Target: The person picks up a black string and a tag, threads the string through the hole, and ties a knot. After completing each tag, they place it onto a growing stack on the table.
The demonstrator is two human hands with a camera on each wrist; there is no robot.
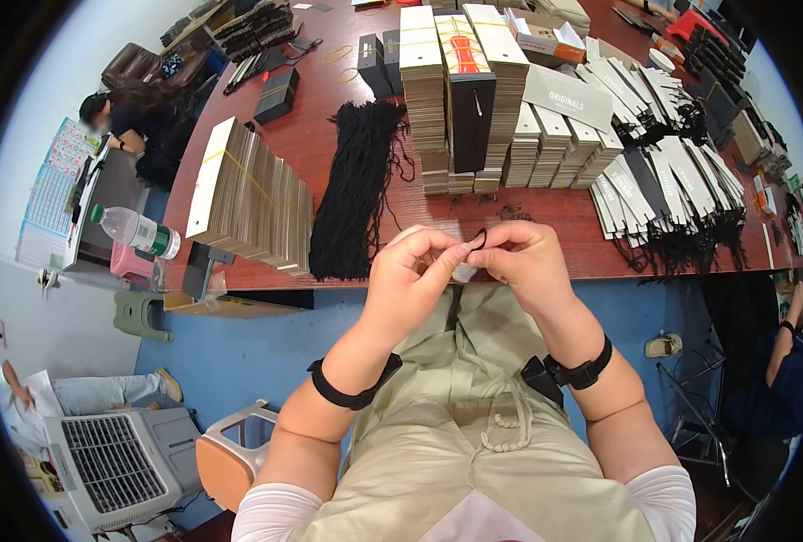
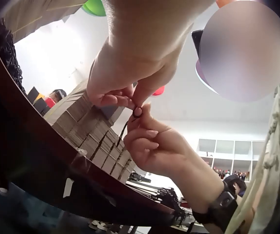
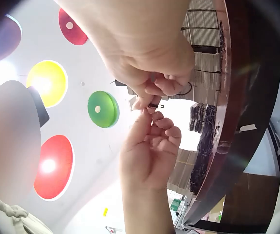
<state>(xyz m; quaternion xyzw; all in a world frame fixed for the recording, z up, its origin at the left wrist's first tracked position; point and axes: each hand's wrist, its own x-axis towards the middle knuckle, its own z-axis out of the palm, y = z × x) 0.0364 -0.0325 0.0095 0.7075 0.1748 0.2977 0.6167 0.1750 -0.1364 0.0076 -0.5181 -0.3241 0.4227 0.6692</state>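
Observation:
Over the table's front edge, my left hand (image 1: 408,275) and right hand (image 1: 526,262) meet fingertip to fingertip. Between them they pinch a thin black cord (image 1: 481,238), bent into a small loop. In the left wrist view the cord loop (image 2: 137,113) shows at the touching fingertips, and a loose length trails down beside the right hand's fingers. The right wrist view shows a dark bit of the cord (image 3: 155,106) sticking out past the fingertips. A small pale piece (image 1: 464,272) is partly hidden just below the hands.
A bundle of black cords (image 1: 358,190) lies left of centre, beside a banded stack of cards (image 1: 248,194). Tall card stacks (image 1: 422,99) stand behind the hands. White tags with black cords (image 1: 663,190) spread at right. A bottle (image 1: 136,231) stands at the left edge.

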